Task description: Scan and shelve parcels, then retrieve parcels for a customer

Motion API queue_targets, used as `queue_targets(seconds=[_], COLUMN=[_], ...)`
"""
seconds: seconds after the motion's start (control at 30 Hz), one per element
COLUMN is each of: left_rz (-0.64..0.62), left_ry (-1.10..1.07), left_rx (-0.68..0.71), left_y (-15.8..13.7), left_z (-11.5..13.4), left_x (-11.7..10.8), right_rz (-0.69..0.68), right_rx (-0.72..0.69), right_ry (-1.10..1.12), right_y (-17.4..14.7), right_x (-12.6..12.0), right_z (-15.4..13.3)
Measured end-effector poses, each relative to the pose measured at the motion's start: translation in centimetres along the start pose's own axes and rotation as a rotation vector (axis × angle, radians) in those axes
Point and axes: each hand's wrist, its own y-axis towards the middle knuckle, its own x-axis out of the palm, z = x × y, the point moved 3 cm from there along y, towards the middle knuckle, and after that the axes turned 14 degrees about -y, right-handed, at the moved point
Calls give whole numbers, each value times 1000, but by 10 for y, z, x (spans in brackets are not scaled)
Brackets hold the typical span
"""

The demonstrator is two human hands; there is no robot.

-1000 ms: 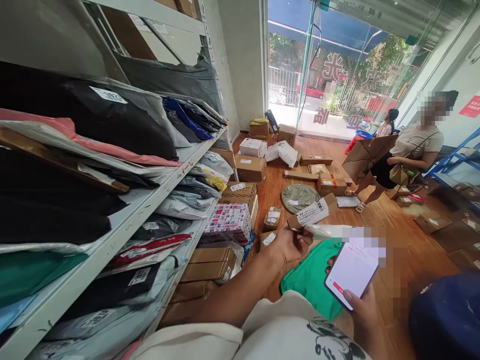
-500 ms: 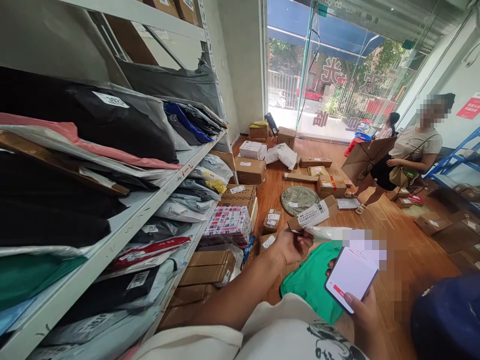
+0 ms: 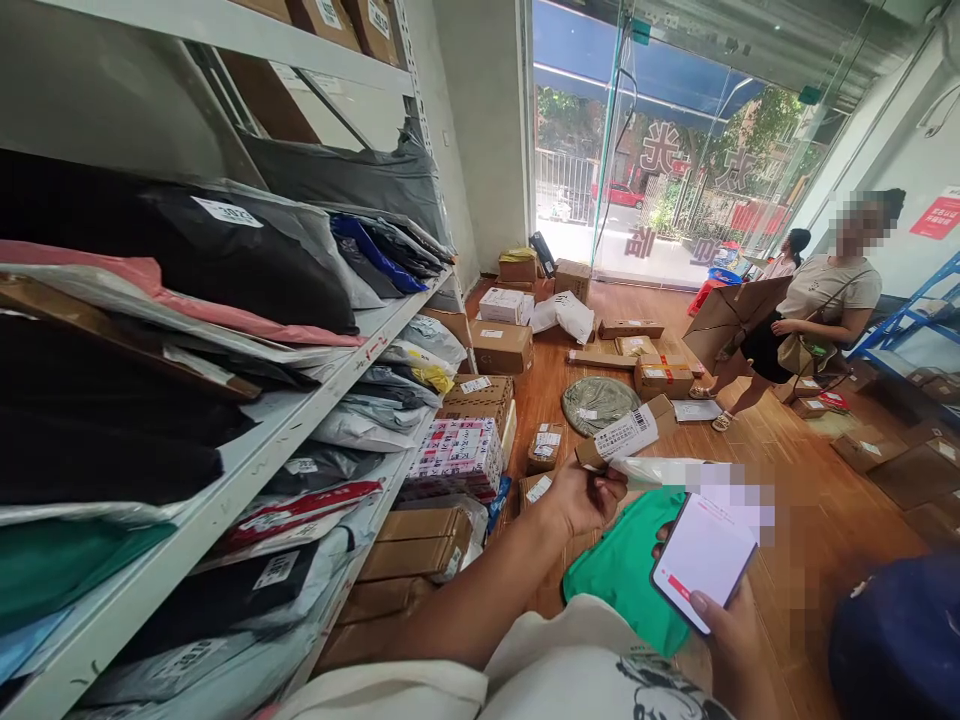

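My left hand (image 3: pixel 589 497) is closed round the near end of a small cardboard box (image 3: pixel 626 437) with a white barcode label facing up. A pale plastic packet (image 3: pixel 651 469) sticks out from the same hand, below the box, and its far end is blurred. In my right hand (image 3: pixel 724 615) I grip a smartphone (image 3: pixel 705 555), thumb at the lower edge of its lit screen. That screen is mostly white with a red bar near the bottom; its top is blurred. A green bag (image 3: pixel 622 575) lies on the floor beneath both hands.
A metal shelf rack (image 3: pixel 300 425) packed with bagged parcels runs along my left. Cartons (image 3: pixel 502 345) and a round wrapped parcel (image 3: pixel 600 403) lie on the wood floor (image 3: pixel 795 500). A person (image 3: pixel 832 285) holding flattened cardboard stands at the right, near the glass front (image 3: pixel 675 200).
The camera view shifts very slightly. Both hands keep their holds on the box, packet and phone, with almost no movement.
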Motion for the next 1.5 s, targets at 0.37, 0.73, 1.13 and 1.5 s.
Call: queue_targets(seconds=[0.37,0.73,1.13,1.5], left_rz=[26,47,7,11], left_ry=[18,38,19,20], left_rx=[28,47,11,4], left_y=[-2,-2,2,8], left_z=[-2,-1,3,5], left_x=[5,6,5,4], right_rz=[-27,-45,55,-70], right_rx=[-16,5,52,52], right_ry=[-6,44,68,108], right_y=[5,7,3,8], right_x=[-4,-5,5,-7], right_z=[3,4,-8,3])
